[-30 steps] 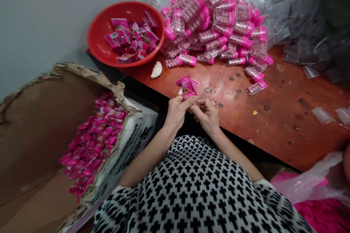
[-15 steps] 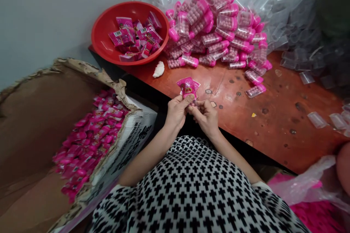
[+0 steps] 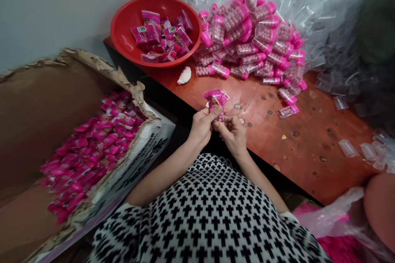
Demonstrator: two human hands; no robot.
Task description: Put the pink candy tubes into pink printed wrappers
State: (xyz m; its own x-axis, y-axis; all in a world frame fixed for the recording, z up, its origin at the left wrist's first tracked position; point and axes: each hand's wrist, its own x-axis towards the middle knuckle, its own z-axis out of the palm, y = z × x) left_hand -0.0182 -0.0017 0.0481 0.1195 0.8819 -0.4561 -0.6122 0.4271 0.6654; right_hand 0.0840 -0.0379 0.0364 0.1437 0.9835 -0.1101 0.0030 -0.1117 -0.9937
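Near the table's front edge, my left hand (image 3: 200,128) is closed around a pink printed wrapper (image 3: 216,98), its thumb pressed on the front. The wrapper's flared end sticks up above the fingers. From its lower end a clear candy tube (image 3: 220,118) with small pink balls shows in part. My right hand (image 3: 233,134) is closed at that lower end, thumb and forefinger pinching together there. Whether they grip the tube or the wrapper's edge I cannot tell. Beyond the hands lies a big pile of pink-capped candy tubes (image 3: 243,49).
A red bowl (image 3: 123,51) with several pink wrapped packets stands at the table's back left. At left, a torn cardboard box (image 3: 31,94) holds many wrapped tubes (image 3: 92,152). Empty clear tubes (image 3: 348,148) lie at right, and a white lump (image 3: 184,75) sits below the bowl.
The view has shifted slightly. Both hands keep nearly the same pose on the wrapper and tube, and a bit more of the pink balls shows below my left thumb.
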